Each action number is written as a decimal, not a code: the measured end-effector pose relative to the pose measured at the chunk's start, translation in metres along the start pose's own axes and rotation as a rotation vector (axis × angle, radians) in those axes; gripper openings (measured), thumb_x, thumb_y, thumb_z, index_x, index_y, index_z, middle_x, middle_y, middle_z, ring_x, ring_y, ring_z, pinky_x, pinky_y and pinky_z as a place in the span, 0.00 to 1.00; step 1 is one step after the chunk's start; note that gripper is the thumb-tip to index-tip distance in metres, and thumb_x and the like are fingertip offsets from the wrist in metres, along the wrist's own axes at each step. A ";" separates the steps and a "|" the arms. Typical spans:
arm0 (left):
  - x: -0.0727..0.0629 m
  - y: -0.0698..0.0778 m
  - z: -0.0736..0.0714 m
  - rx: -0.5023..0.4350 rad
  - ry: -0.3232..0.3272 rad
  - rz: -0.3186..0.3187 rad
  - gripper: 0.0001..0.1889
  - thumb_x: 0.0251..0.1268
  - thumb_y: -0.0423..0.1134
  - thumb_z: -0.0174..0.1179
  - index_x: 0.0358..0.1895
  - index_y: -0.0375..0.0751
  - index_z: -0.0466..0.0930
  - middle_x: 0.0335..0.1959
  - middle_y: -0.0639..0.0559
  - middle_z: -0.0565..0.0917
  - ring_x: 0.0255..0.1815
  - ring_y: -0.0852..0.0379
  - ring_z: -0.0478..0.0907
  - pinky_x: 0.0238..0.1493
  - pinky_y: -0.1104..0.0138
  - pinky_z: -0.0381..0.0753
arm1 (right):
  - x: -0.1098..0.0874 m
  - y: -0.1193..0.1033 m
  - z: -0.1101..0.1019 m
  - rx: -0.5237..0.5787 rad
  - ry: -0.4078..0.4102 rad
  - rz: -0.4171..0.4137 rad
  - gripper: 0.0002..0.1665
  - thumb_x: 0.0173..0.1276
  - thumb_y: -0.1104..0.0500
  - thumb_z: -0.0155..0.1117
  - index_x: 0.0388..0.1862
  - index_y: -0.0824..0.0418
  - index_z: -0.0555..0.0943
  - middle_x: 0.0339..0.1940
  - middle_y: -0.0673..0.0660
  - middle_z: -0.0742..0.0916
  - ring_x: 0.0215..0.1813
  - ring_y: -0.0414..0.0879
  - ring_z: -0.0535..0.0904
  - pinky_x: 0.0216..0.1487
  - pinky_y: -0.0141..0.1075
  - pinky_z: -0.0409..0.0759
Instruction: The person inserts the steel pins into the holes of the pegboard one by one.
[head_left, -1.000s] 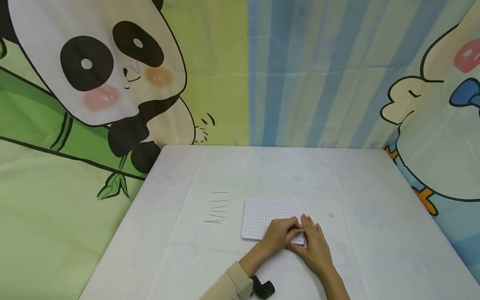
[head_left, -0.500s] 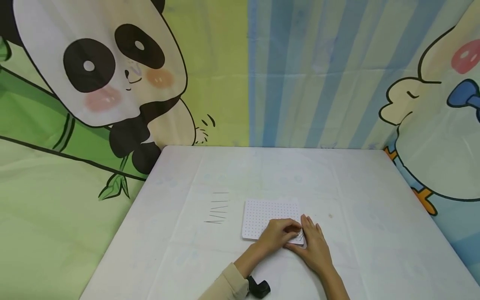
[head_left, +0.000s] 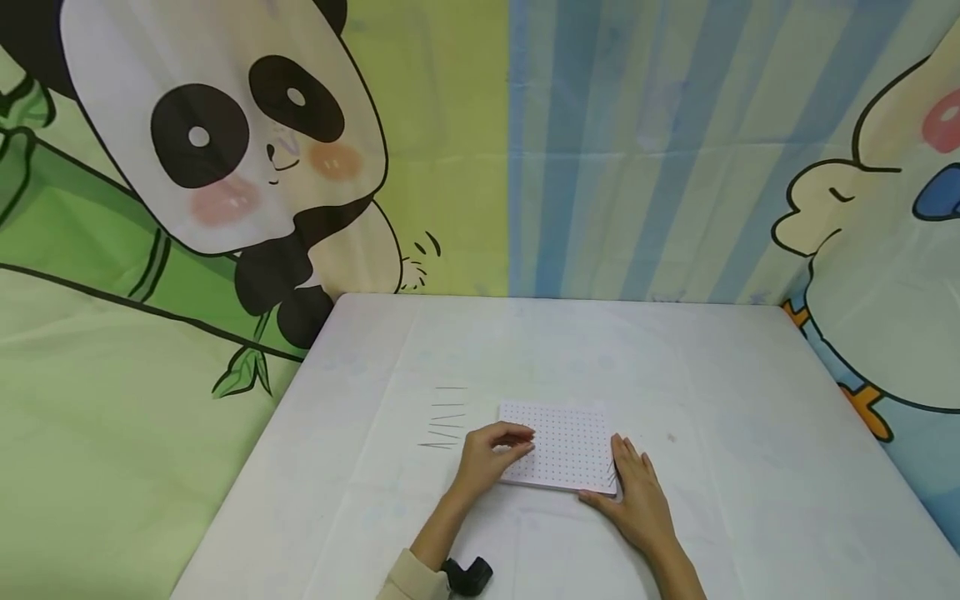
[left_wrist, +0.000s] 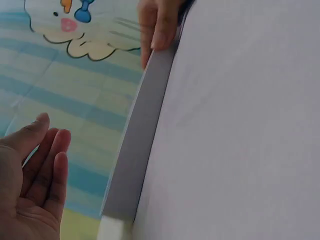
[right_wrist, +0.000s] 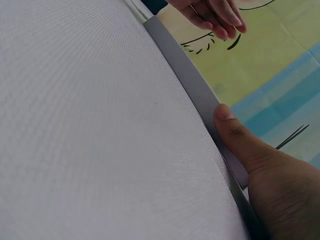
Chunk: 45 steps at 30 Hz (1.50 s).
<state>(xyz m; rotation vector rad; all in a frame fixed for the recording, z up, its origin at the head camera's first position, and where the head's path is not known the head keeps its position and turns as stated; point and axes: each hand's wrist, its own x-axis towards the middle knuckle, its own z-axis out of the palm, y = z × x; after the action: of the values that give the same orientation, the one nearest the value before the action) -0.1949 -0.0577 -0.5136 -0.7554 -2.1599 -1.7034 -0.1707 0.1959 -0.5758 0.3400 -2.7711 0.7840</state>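
A white board dotted with rows of small holes (head_left: 566,446) lies flat on the table. Several thin dark needle-like pins (head_left: 612,475) stand slanted at its right edge, and two such pins (right_wrist: 292,137) show behind the thumb in the right wrist view. My left hand (head_left: 480,462) is over the board's left part, fingers loosely bent, thumb apart from them; nothing shows between them in the left wrist view. My right hand (head_left: 643,500) rests at the near right corner, straight fingers along the right side, thumb (right_wrist: 232,127) against the front edge.
Left of the board, several more thin needle-like pins (head_left: 451,387) lie in a loose column on the white table (head_left: 360,517). A black strap-like device (head_left: 468,577) sits at the left wrist. A printed cartoon curtain (head_left: 450,167) hangs behind the table.
My left hand has moved left from the pins at the board's right edge to its left part. The right hand stays at the corner. The whole view has shifted slightly.
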 end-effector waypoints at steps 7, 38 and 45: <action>-0.020 -0.040 -0.061 0.169 0.161 -0.049 0.06 0.52 0.30 0.66 0.35 0.40 0.84 0.32 0.51 0.85 0.31 0.56 0.82 0.33 0.67 0.81 | -0.001 0.001 0.001 0.001 0.009 -0.002 0.66 0.44 0.30 0.67 0.68 0.73 0.57 0.69 0.66 0.63 0.69 0.61 0.56 0.70 0.48 0.42; -0.048 -0.070 -0.115 0.399 0.024 -0.127 0.08 0.43 0.29 0.72 0.28 0.45 0.86 0.28 0.62 0.82 0.28 0.65 0.78 0.28 0.71 0.78 | -0.001 -0.001 0.001 -0.002 0.006 0.008 0.66 0.43 0.30 0.67 0.68 0.72 0.57 0.69 0.66 0.63 0.69 0.60 0.56 0.70 0.47 0.41; -0.049 -0.074 -0.116 0.443 0.002 -0.154 0.07 0.44 0.32 0.72 0.26 0.49 0.86 0.27 0.66 0.78 0.28 0.67 0.75 0.27 0.73 0.75 | 0.000 -0.001 -0.001 -0.001 0.001 0.009 0.66 0.44 0.30 0.67 0.68 0.73 0.57 0.69 0.66 0.63 0.69 0.61 0.56 0.70 0.47 0.42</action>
<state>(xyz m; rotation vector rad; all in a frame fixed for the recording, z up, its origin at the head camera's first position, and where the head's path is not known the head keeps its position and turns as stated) -0.2074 -0.1924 -0.5685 -0.4747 -2.5185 -1.2084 -0.1701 0.1951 -0.5746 0.3270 -2.7744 0.7840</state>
